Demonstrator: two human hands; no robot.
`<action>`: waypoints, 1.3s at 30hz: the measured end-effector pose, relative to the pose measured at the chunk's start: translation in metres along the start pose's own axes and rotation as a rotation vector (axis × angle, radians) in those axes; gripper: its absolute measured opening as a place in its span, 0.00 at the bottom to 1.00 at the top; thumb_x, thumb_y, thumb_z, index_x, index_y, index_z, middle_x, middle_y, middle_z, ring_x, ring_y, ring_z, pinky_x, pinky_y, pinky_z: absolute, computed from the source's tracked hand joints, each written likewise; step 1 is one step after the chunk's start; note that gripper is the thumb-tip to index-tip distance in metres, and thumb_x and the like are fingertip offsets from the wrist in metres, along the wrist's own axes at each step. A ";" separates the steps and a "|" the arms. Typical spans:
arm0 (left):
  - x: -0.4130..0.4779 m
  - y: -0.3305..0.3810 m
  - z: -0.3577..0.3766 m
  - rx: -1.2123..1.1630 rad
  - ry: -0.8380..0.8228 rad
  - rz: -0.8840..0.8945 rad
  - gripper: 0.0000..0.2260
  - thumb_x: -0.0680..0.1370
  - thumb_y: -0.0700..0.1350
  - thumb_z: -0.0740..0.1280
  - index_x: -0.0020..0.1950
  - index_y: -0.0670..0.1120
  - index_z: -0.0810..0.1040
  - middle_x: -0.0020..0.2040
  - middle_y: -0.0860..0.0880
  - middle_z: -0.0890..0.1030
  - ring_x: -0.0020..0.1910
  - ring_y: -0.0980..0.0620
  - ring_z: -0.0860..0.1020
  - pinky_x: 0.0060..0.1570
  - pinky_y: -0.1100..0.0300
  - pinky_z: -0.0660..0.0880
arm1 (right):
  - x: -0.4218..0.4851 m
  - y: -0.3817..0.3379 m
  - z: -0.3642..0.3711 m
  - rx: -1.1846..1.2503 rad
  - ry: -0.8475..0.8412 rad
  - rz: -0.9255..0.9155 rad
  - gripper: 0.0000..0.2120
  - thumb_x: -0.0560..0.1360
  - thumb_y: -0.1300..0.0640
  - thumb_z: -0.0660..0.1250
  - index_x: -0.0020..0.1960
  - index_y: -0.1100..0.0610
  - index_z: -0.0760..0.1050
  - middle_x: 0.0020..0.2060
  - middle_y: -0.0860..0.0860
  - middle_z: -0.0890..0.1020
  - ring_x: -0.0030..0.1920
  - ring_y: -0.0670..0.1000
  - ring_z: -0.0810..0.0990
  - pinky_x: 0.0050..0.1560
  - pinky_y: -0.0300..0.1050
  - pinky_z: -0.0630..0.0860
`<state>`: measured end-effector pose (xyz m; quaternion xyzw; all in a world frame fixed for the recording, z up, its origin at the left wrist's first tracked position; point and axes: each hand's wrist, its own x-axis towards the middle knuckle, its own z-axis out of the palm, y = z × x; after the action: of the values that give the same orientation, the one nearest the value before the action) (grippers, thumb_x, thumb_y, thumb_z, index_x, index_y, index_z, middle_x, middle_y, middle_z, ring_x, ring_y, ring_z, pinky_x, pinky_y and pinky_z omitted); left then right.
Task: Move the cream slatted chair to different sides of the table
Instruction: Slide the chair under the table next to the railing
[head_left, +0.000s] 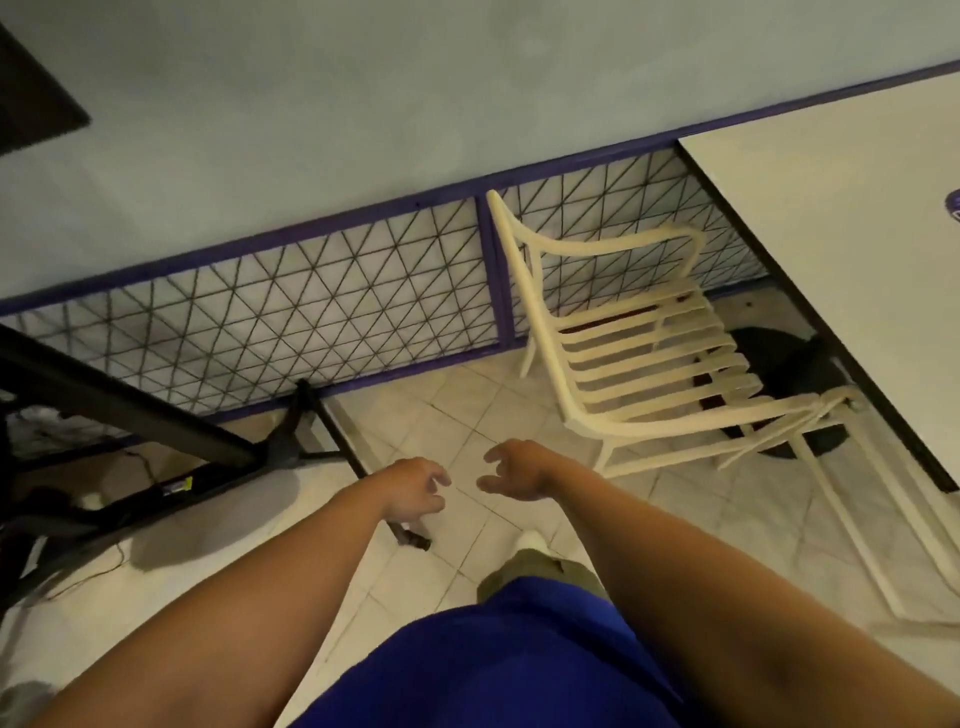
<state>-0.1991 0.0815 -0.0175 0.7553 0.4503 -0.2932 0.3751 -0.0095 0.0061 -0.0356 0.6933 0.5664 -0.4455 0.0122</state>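
Beside the table (810, 218), cream slatted chair (649, 353), seemingly unheld.

Landmark: slatted chair (644, 364), standing on the floor tiles (467, 405).
- Table (831, 249): just right of the chair, seat front at its edge.
- Table base (779, 364): on the floor right of the chair, under the tabletop.
- Mesh railing (285, 312): behind the chair, running off to its left.
- Second table (104, 395): well left of the chair.
- Left hand (415, 491) and right hand (514, 470): before the chair, side by side, touching nothing.
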 end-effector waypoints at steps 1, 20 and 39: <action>0.005 0.002 -0.017 0.028 -0.012 0.000 0.20 0.80 0.49 0.67 0.72 0.50 0.72 0.67 0.48 0.76 0.63 0.50 0.75 0.57 0.63 0.69 | 0.008 -0.007 -0.009 0.017 0.002 0.002 0.30 0.78 0.41 0.64 0.75 0.52 0.65 0.72 0.52 0.71 0.71 0.55 0.69 0.71 0.53 0.65; 0.185 0.170 -0.237 0.686 0.029 0.442 0.25 0.78 0.42 0.69 0.76 0.51 0.69 0.71 0.46 0.74 0.68 0.46 0.73 0.59 0.59 0.68 | 0.053 0.036 -0.127 0.523 0.515 0.298 0.29 0.78 0.47 0.66 0.76 0.56 0.64 0.70 0.55 0.73 0.68 0.57 0.71 0.67 0.51 0.68; 0.347 0.191 -0.326 1.386 -0.347 0.696 0.39 0.77 0.35 0.64 0.76 0.71 0.57 0.71 0.52 0.72 0.60 0.48 0.73 0.54 0.51 0.75 | 0.156 0.033 -0.138 0.595 0.375 0.712 0.29 0.73 0.60 0.67 0.72 0.47 0.66 0.56 0.53 0.76 0.51 0.54 0.77 0.54 0.50 0.77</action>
<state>0.1540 0.4521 -0.0519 0.8576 -0.1617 -0.4860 -0.0457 0.0935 0.1870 -0.0671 0.8851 0.1355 -0.4237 -0.1369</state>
